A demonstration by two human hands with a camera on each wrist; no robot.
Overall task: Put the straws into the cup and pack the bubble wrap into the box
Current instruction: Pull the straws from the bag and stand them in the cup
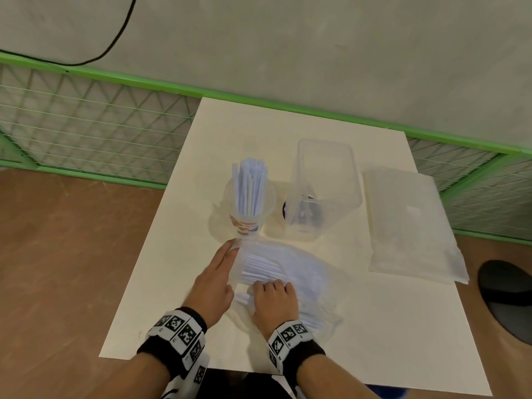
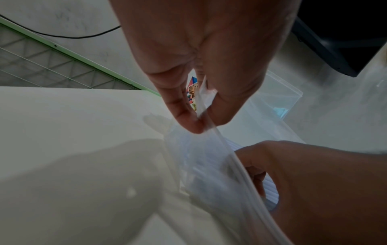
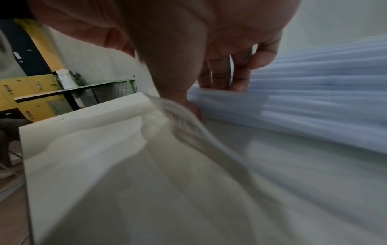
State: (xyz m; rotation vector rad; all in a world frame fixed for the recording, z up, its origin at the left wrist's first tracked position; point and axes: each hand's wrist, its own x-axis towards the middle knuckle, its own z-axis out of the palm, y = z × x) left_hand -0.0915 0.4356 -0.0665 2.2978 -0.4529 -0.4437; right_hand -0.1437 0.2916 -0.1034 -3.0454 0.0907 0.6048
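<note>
So the white counter [image 1: 288, 125] had everything laid out on it. A clear cup [image 1: 248, 208] with a colourful band near the bottom stood upright toward the middle, already stuffed with a bunch of pale straws [image 1: 250, 187] sticking up out of it. Just to the right of that was the clear plastic box [image 1: 325, 191], upright and open at the top, with only something small and hard to make out at the bottom. Further right, a flat pile of bubble wrap [image 1: 414, 226] lay on the counter, well apart from the box and not in it.

Nearer the person there was a clear plastic bag [image 1: 290, 272] lying on the counter with more loose straws [image 1: 263, 270] inside. The left hand [image 1: 214, 280] was at the bag's left edge, and in the left wrist view its fingers [image 2: 188, 119] were pinched together with the thumb on the bag's thin rim, holding the mouth up. The right hand [image 1: 273, 302] was reaching into the bag, fingers [image 3: 240, 74] curled down onto the bundle of straws, thumb underneath on the near side, so it looked clamped round a bunch of them. That wrist view was pretty blurry though, so I couldn't tell how many it had.

A dark rounded thing [image 1: 509, 295] sat on the floor off the right edge of the counter, and a green mesh fence [image 1: 95, 122] ran behind it all.
</note>
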